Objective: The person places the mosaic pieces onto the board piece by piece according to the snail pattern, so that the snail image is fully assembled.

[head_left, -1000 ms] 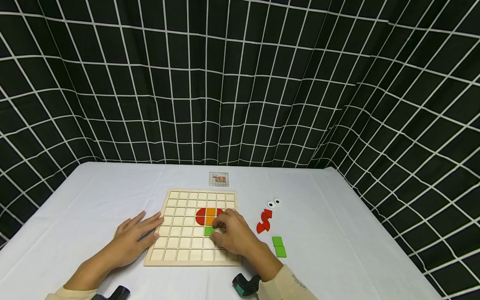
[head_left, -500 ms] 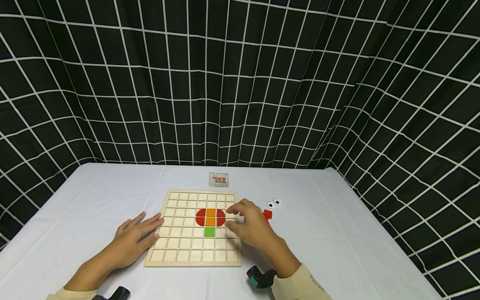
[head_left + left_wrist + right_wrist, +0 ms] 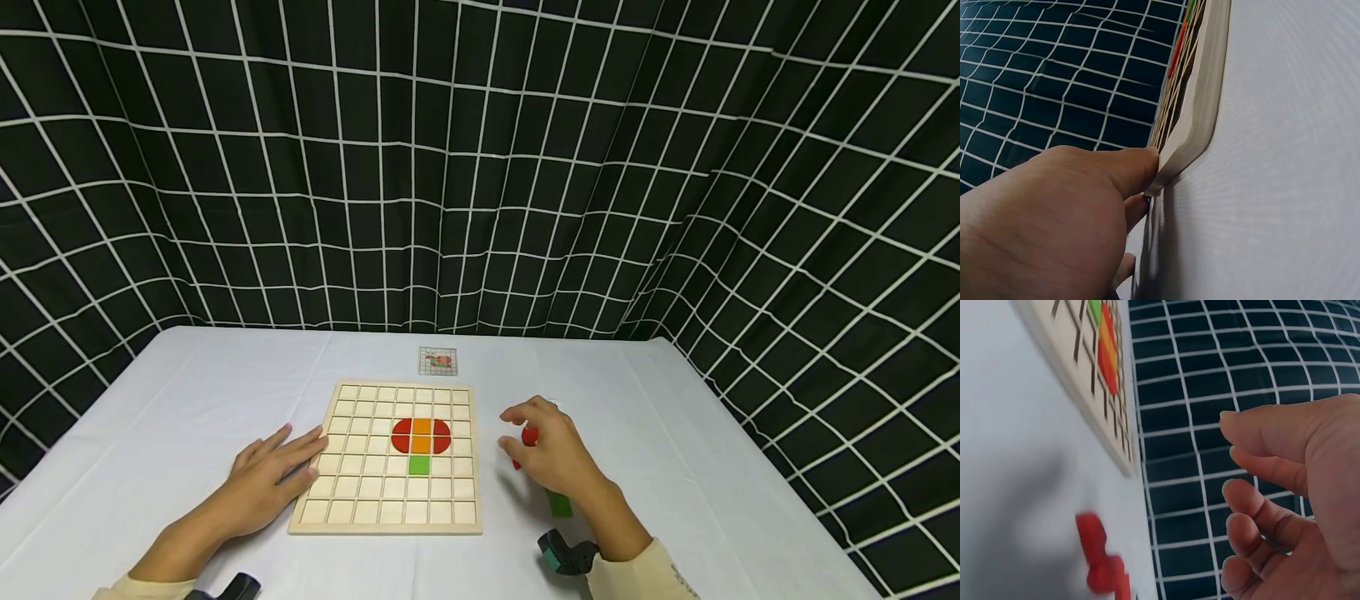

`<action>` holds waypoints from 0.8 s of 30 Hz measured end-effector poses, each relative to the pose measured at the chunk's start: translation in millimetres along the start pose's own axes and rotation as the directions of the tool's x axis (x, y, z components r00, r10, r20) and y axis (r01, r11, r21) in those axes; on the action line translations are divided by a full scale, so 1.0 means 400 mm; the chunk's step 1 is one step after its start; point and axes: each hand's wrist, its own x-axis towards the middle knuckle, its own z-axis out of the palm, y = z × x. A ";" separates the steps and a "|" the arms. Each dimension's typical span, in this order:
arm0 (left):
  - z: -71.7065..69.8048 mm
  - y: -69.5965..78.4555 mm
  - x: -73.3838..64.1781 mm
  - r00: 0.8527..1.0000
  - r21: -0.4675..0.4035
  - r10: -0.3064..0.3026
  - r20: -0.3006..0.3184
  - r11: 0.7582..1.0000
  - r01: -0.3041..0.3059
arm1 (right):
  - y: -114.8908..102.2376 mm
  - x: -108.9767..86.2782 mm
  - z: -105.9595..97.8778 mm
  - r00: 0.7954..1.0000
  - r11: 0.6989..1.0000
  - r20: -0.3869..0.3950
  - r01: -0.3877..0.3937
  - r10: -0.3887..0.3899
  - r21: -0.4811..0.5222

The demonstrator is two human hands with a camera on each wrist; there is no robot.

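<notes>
A wooden grid board (image 3: 367, 492) lies on the table, its cells edged by raised lines. Set in it are red quarter-round tiles (image 3: 402, 436) on both sides of orange square tiles (image 3: 422, 435), with one green square tile (image 3: 419, 465) just below. My left hand (image 3: 266, 479) rests at the board's left edge, fingers straight, thumb touching the rim. Over the loose red pieces (image 3: 529, 436) right of the board hovers my right hand (image 3: 558, 450), fingers loosely bent and apart from the thumb, holding nothing. It partly hides those pieces and the loose green tiles (image 3: 559, 504).
A small card (image 3: 438, 361) with a printed grid picture lies behind the board. The round eye pieces are mostly hidden behind my right hand. Black wrist devices (image 3: 567, 554) sit by both sleeves. A black gridded curtain (image 3: 442, 167) stands behind the white table (image 3: 697, 500).
My right hand has left the board and moved right, over the loose pieces. The green tile it was touching stays in its cell. My left hand has not moved.
</notes>
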 end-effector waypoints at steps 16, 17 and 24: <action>0.000 -0.001 0.001 1.000 0.007 0.004 -0.007 1.000 -0.004 | 0.103 -0.037 -0.021 0.996 0.996 0.023 -0.087 0.086 0.033; 0.000 -0.001 0.001 1.000 0.008 0.004 -0.008 1.000 -0.004 | 0.109 -0.039 -0.019 0.996 0.996 0.022 -0.086 0.086 0.028; -0.004 0.002 0.001 1.000 0.010 -0.010 0.006 1.000 0.010 | 0.135 -0.049 -0.001 0.991 0.992 0.054 -0.121 0.123 -0.046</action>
